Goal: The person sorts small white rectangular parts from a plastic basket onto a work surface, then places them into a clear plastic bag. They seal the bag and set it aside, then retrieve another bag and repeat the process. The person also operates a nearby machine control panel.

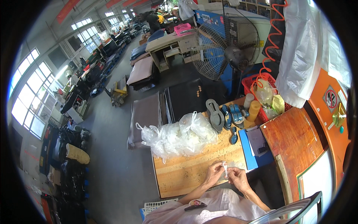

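Note:
Above the near right part of the wooden table point(179, 175), my left hand point(214, 173) pinches a small whitish piece point(225, 168), thin and partly see-through. My right hand point(237, 177) grips the lower end of the same piece, its fingers closed. What the piece is I cannot make out. A clear plastic scrap point(235, 164) lies on the table just beyond my right hand. Farther off, tied clear plastic bags point(182, 136) with pale contents are heaped along the table's far left side.
Grey and blue shoe soles point(215, 115) stand at the table's far edge, beside a tan roll point(254, 110) and a red basket point(276, 89). A blue folder point(248, 147) lies at the right. Beyond are a large fan point(234, 54) and stacked dark sheets point(184, 99).

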A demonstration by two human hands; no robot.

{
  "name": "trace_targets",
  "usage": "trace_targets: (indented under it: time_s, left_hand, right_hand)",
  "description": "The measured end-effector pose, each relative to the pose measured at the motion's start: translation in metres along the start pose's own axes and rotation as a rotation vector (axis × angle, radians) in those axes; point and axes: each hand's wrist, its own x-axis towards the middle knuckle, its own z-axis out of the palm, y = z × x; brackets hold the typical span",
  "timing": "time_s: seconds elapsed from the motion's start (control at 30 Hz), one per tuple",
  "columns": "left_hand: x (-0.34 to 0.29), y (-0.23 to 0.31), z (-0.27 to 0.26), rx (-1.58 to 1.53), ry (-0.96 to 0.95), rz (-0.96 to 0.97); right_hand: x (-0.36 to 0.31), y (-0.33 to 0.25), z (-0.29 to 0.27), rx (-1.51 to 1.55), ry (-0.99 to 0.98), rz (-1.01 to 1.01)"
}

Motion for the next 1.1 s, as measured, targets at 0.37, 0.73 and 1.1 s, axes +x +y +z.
trace_targets:
  time_s: [0.37, 0.73, 1.1]
  left_hand:
    - [-0.016, 0.034, 0.008, 0.112, 0.07, -0.208]
    - [-0.057, 0.011, -0.031, -0.073, 0.026, -0.285]
    - [-0.003, -0.113, -0.032, 0.501, -0.207, -0.095]
  right_hand:
    - [0.017, 0.021, 0.008, -0.153, -0.087, -0.058]
    - [0.074, 0.062, -0.042, 0.186, 0.393, 0.2]
    - [0.009, 0.009, 0.022, -0.266, -0.1, -0.216]
